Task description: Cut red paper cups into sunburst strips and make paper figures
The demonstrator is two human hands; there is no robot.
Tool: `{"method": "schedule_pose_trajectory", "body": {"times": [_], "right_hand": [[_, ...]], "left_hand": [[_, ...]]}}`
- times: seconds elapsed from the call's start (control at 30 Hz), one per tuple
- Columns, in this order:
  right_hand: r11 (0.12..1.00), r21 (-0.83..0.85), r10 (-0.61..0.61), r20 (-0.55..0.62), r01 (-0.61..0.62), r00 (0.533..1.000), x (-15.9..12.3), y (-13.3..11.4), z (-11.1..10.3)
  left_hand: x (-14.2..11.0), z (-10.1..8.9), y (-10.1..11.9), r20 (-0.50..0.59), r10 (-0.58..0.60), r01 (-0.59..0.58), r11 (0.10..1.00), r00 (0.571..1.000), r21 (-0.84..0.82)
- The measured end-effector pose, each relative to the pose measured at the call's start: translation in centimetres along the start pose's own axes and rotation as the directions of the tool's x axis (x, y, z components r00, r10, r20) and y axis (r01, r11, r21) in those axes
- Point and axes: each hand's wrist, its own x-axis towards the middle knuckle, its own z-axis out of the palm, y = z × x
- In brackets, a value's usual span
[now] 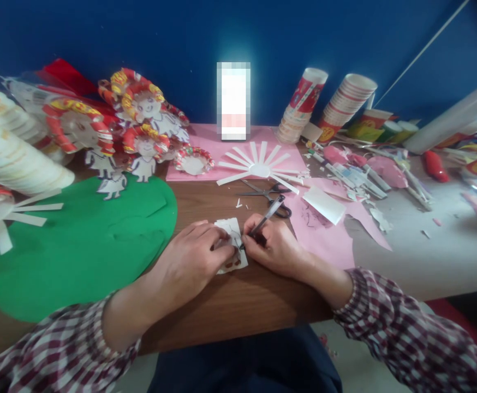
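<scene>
My right hand (273, 244) is closed round a pen (269, 214), its tip low over a small piece of white paper (233, 226) on the wooden table. Dark drawn lines show on the paper. From the other side, my left hand (197, 248) holds the paper down, its fingers bent and its thumb across the sheet. Part of the drawing is hidden under those fingers. Just beyond the pen lies a pair of black-handled scissors (269, 192). A paper cup cut into spread white strips (258, 169) rests farther back.
A green paper sheet (78, 256) lies left, with paper-figure crafts (144, 155) behind it. Pink paper (326, 240), a white card (323, 204) and scraps lie right. Stacked paper cups (347, 103) stand at the back, near a bright, pixelated upright rectangle (233, 101).
</scene>
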Motion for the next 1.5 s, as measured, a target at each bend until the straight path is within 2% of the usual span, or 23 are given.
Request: {"method": "schedule_pose_trajectory", "body": {"times": [0.73, 1.5], "right_hand": [[1.000, 0.012, 0.000, -0.032, 0.001, 0.999, -0.01, -0.05, 0.03], [1.000, 0.018, -0.007, -0.050, 0.008, 0.999, 0.04, 0.08, 0.13]], "left_hand": [[0.00, 0.12, -0.08, -0.039, 0.016, -0.016, 1.000, 0.999, 0.005], [0.20, -0.10, 0.02, 0.000, 0.018, -0.018, 0.999, 1.000, 0.033]]}}
